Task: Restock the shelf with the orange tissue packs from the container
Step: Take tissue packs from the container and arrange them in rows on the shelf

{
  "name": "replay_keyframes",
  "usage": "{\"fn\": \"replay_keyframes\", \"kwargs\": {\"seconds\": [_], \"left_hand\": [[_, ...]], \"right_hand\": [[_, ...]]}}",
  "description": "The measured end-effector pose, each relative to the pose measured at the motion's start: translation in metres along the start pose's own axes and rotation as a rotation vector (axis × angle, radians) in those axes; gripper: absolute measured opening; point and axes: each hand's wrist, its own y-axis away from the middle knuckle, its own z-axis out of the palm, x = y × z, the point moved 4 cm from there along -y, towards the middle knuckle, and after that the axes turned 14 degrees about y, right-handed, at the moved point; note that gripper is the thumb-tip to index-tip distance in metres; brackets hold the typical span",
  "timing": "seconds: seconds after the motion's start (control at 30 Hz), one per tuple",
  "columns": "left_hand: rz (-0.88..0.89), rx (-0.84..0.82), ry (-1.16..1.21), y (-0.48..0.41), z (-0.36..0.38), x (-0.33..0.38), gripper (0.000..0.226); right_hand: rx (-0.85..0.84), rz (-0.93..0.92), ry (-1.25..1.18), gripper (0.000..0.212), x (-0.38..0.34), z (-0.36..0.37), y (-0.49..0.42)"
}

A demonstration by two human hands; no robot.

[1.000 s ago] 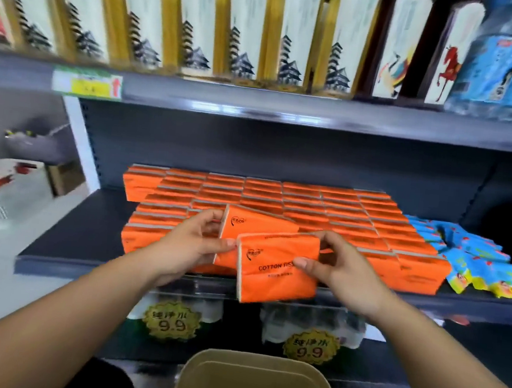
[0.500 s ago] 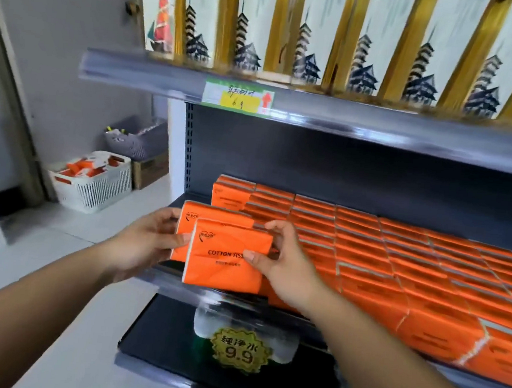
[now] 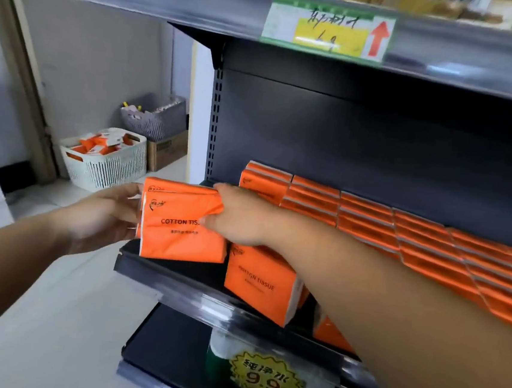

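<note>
**A:** Where are the packs (image 3: 182, 227) being held?

**B:** Two are held together, upright, over the left front corner of the shelf (image 3: 177, 286). The right grip (image 3: 239, 220) is curled round their right end and the left grip (image 3: 102, 216) is closed on their left edge. Whether the bottom edge rests on the shelf cannot be told.

**A:** What could go wrong?

**B:** If they are let go this near the lip and the open end, a tip onto the floor (image 3: 49, 314) is likely — nothing is seen there to stop them. The wrap looks soft and is already dented under the right grip, so the rear pack could be squeezed out and dropped.

**A:** And the neighbours?

**B:** The standing pack (image 3: 258, 284) is just beside, under the right wrist. It could be knocked forward when the arm is drawn back. The rows (image 3: 370, 223) behind look less exposed.

**A:** The basket (image 3: 104, 163)?

**B:** It is well apart, on the floor — more packs are seen in it, so the task is judged unfinished.
</note>
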Motion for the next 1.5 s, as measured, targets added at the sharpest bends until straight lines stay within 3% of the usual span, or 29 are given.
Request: {"fn": "replay_keyframes", "kwargs": {"seconds": [0.23,0.33,0.47,0.6,0.67,0.73,0.83,0.93,1.1,1.2,1.33,1.43,1.5], "left_hand": [[-0.008,-0.075,0.042,-0.010,0.006,-0.015,0.078],[-0.058,-0.138,0.023,-0.004,0.018,-0.022,0.076],[-0.128,-0.165,0.039,-0.001,0.031,-0.034,0.094],[-0.118,-0.147,0.064,0.001,0.043,-0.036,0.067],[-0.101,-0.113,0.094,0.001,0.041,-0.035,0.068],[-0.094,-0.103,0.114,0.001,0.043,-0.034,0.082],[-0.086,-0.087,0.119,0.002,0.046,-0.034,0.074],[-0.103,-0.098,0.105,0.003,0.047,-0.039,0.083],[-0.113,-0.066,0.068,0.006,0.048,-0.038,0.062],[-0.072,-0.053,0.076,0.009,0.052,-0.032,0.054],[0.048,0.045,0.066,0.003,0.047,-0.011,0.030],[0.060,0.049,0.043,-0.018,0.032,-0.001,0.064],[0.058,0.097,0.007,-0.031,0.018,0.004,0.067]], "right_hand": [[0.131,-0.083,0.049,0.072,-0.001,0.022,0.023],[0.166,-0.198,0.212,0.076,0.000,0.031,0.048],[0.116,-0.338,0.388,0.068,0.005,0.034,0.071],[0.112,-0.454,0.503,0.057,0.013,0.028,0.082],[0.117,-0.482,0.489,0.051,0.007,0.033,0.089],[0.083,-0.453,0.359,0.048,-0.003,0.044,0.098],[0.030,-0.364,0.194,0.045,-0.005,0.058,0.103],[0.077,-0.233,0.089,0.045,0.018,0.053,0.099],[0.076,-0.181,-0.052,0.044,0.035,0.045,0.102],[0.107,-0.164,-0.274,0.039,0.027,0.039,0.099],[0.328,-0.123,-0.463,0.035,0.020,0.007,0.066],[0.368,-0.040,-0.335,0.038,0.028,-0.007,0.022],[0.322,-0.009,-0.256,0.040,0.036,-0.010,-0.004]]}}
